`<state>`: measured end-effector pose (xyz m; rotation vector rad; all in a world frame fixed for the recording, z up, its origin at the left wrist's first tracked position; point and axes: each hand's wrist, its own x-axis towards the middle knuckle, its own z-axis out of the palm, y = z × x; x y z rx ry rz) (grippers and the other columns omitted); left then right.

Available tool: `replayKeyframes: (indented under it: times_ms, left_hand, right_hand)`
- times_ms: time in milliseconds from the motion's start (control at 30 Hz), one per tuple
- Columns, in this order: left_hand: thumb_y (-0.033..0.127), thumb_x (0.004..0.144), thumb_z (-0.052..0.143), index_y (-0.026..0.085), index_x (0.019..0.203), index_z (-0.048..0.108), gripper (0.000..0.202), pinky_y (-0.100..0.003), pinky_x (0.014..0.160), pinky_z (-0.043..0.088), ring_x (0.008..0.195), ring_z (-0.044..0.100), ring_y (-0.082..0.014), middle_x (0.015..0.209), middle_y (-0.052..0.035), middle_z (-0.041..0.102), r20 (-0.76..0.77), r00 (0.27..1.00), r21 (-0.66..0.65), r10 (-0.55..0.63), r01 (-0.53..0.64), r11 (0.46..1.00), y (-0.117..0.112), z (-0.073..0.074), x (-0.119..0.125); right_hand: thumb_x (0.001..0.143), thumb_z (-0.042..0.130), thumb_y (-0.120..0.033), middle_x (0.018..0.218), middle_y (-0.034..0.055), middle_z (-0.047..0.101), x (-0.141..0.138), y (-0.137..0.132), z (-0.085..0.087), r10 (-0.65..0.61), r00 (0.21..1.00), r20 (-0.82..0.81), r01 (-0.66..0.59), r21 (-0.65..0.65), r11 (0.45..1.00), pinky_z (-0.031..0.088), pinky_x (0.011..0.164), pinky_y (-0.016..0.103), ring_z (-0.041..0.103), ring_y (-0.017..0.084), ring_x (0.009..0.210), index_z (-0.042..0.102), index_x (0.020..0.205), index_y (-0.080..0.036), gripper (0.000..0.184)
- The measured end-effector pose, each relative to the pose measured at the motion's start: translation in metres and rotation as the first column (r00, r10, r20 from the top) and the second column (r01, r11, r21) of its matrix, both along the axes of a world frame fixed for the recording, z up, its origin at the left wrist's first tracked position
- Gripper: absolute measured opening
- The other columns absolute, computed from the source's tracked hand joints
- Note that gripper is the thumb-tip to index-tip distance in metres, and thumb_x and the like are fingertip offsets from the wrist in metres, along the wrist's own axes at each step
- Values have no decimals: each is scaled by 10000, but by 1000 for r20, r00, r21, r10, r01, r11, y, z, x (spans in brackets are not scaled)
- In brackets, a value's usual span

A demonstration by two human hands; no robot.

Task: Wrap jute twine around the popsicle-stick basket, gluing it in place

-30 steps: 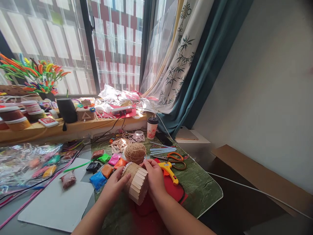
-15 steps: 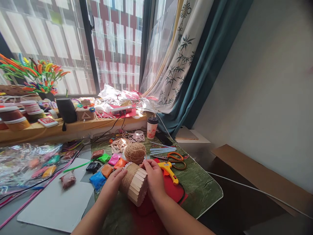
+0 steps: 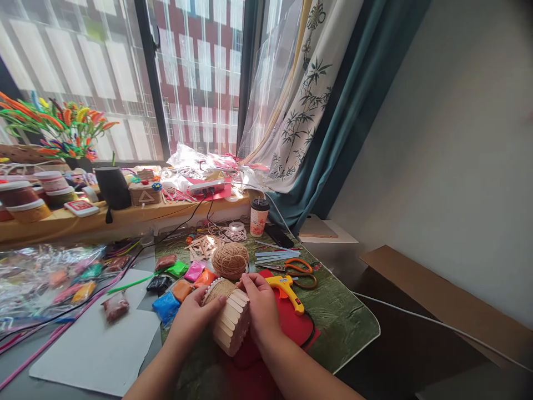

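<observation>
A round holder of pale craft sticks (image 3: 230,325) lies tilted between my hands, a band of jute twine (image 3: 220,289) around it and white beads along its far rim. My left hand (image 3: 195,311) is closed around its left side, thumb across the twine band. At its upper right, my right hand (image 3: 261,303) pinches the twine between thumb and fingertips. Just beyond stands the ball of twine (image 3: 230,260). A yellow glue gun (image 3: 287,290) lies right of my right hand, on red paper (image 3: 291,321). Orange-handled scissors (image 3: 297,268) rest behind it.
Glue sticks (image 3: 277,255), a phone (image 3: 278,236) and a lidded paper cup (image 3: 259,218) are at the back. Coloured clay packets (image 3: 166,306) lie on the left, near white board (image 3: 100,344). A black cable (image 3: 166,236) crosses the table's left side.
My left hand has shifted its grip, its thumb now lying over the twine band. The holder has turned and dropped slightly. My right hand stays near the same spot, still pinching.
</observation>
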<state>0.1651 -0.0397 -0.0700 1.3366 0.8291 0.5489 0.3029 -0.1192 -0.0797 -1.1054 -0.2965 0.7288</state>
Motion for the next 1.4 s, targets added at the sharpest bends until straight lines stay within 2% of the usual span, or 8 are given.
replayKeyframes:
  times_ms: [200, 300, 433, 533, 700, 867, 1133, 1400]
  left_hand:
    - [507, 849, 655, 157, 985, 821, 411, -367, 961, 527, 1109, 701, -343, 1053, -88, 837, 64, 987, 58, 149, -153, 987, -5, 2, 0]
    - [525, 828, 686, 175, 967, 823, 402, -365, 948, 524, 1086, 690, -347, 1037, -68, 832, 66, 981, 163, 183, -192, 968, -5, -1, 1]
    - [579, 830, 683, 202, 840, 807, 397, -321, 853, 537, 1016, 679, -335, 854, -46, 805, 57, 995, 308, 83, -97, 946, -4, -4, 2]
    - [598, 848, 669, 207, 799, 800, 415, -305, 833, 526, 956, 674, -317, 840, -51, 788, 45, 999, 365, -23, 5, 931, -4, -4, 3]
    - [535, 818, 731, 198, 869, 812, 350, -323, 844, 538, 909, 700, -297, 869, -59, 801, 79, 971, 191, -227, 209, 959, -10, -1, 4]
    - [421, 691, 811, 167, 846, 795, 298, -312, 714, 545, 777, 729, -269, 783, -54, 804, 41, 986, -168, -162, 167, 971, -13, 4, 3]
    - [406, 620, 913, 126, 1055, 766, 538, -369, 773, 584, 891, 781, -341, 916, -128, 839, 58, 997, -223, -41, 53, 973, -21, 1, 10]
    - [387, 598, 932, 112, 1057, 748, 566, -378, 763, 621, 932, 789, -367, 1018, -169, 838, 78, 997, -211, 29, -12, 977, -20, -3, 11]
  right_hand:
    - [640, 823, -484, 628, -17, 653, 2, 2, 1, 32, 999, -33, -32, -6, 999, 425, 588, 272, 547, 153, 583, 667, 676, -209, 318]
    - [603, 843, -464, 596, -12, 649, 7, 4, 1, 114, 991, -66, -116, -27, 993, 412, 573, 271, 544, 153, 563, 679, 642, -200, 313]
    - [542, 884, -467, 653, 21, 698, 17, 5, 4, 163, 980, -116, -170, -54, 984, 461, 640, 292, 600, 174, 621, 702, 659, -177, 362]
    - [583, 881, -474, 732, 30, 729, 23, 5, 12, 100, 995, 5, -100, -54, 994, 478, 703, 298, 628, 184, 697, 725, 709, -173, 362]
    - [640, 843, -486, 710, 3, 699, 29, 7, 19, 52, 993, 106, -50, -24, 998, 452, 688, 286, 590, 168, 682, 719, 716, -185, 334]
    - [693, 800, -482, 673, -6, 668, 23, 6, 17, 90, 971, 222, -75, -75, 994, 430, 673, 283, 560, 163, 659, 712, 709, -185, 310]
    - [722, 757, -468, 659, 7, 666, -6, 3, 21, 85, 949, 302, -64, -78, 995, 444, 640, 284, 574, 176, 658, 713, 700, -195, 277]
    - [697, 788, -460, 719, 9, 688, 0, 7, 12, 58, 988, 143, -55, -26, 998, 469, 692, 284, 594, 176, 706, 717, 729, -193, 277]
